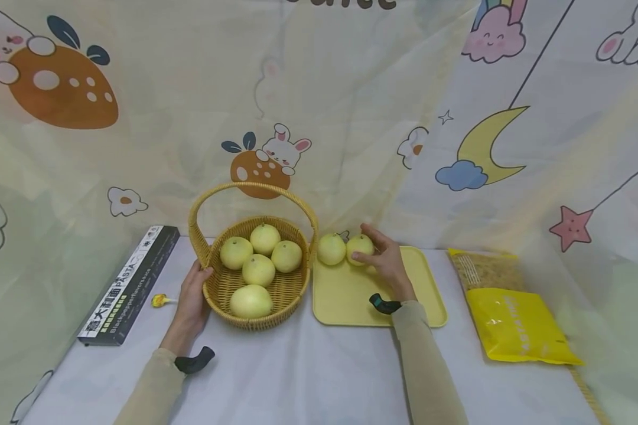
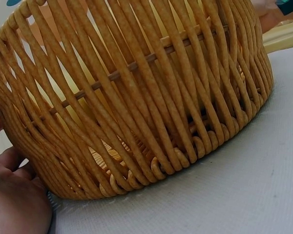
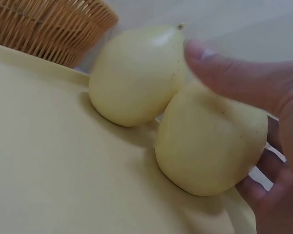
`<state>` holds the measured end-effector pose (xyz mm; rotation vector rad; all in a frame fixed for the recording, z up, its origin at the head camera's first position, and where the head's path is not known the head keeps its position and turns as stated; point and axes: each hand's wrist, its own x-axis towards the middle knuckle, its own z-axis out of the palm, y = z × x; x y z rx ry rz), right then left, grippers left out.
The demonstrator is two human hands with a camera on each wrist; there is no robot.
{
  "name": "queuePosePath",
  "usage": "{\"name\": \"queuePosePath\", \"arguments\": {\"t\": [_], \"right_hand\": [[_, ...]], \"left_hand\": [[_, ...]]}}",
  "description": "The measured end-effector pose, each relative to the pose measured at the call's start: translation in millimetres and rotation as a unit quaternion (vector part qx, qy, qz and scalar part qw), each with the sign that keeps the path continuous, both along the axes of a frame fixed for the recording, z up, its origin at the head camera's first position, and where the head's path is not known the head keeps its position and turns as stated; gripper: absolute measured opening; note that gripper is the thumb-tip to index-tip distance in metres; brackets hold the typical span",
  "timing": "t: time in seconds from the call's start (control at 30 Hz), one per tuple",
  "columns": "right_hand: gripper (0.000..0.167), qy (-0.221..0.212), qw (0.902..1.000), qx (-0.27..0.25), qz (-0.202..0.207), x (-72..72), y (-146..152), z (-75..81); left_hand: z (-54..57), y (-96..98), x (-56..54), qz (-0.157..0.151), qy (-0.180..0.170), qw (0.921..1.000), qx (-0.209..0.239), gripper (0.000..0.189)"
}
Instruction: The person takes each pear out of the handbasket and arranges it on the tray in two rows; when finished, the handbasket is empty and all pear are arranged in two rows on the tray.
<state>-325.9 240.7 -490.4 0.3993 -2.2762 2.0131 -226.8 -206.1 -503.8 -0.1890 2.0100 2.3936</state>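
A wicker basket [image 1: 257,321] with a tall arched handle stands on the white cloth, holding several pale yellow pears [image 1: 259,270]. My left hand [image 1: 193,295] grips its left side, thumb near the rim by the handle's base; in the left wrist view, fingers touch the woven wall. To the basket's right lies a yellow tray [image 1: 351,304], with two pears at its far left part. My right hand [image 1: 387,262] holds the right pear [image 3: 210,141], thumb on the near side and fingers around the other. The left pear [image 3: 136,75] touches it.
A black and white pasta box [image 1: 130,286] lies at the far left, with a yellow-wrapped lollipop [image 1: 159,300] beside it. On the right rests a yellow pasta bag [image 1: 521,324]. A printed curtain [image 1: 351,118] hangs behind the table.
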Motion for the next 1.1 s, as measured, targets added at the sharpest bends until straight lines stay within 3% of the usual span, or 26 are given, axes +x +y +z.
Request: {"name": "queuePosePath", "arguments": {"t": [0.17, 0.37, 0.57, 0.9, 1.1], "right_hand": [[0.078, 0.025, 0.9994, -0.010, -0.022, 2.7, 2.2, 12.2], [0.075, 0.088, 0.9947, -0.039, -0.037, 4.9, 0.8, 33.9], [0.074, 0.149, 0.9853, -0.081, -0.023, 13.4, -7.2, 58.4], [0.081, 0.221, 0.9617, -0.150, 0.062, 39.6, -25.8, 99.7], [0.080, 0.253, 0.9430, -0.166, 0.138, 60.2, -50.9, 120.9]], "left_hand": [[0.6, 1.2, -0.4, -0.001, 0.002, 1.0000, 0.002, 0.061], [1.4, 1.0, -0.3, 0.002, 0.001, 1.0000, 0.000, 0.060], [1.1, 1.0, -0.3, 0.002, 0.003, 1.0000, 0.001, 0.060], [-2.1, 0.6, 0.3, -0.001, 0.019, 0.9998, -0.010, 0.060], [-3.1, 0.7, -0.1, -0.006, 0.026, 0.9996, -0.008, 0.059]]}}
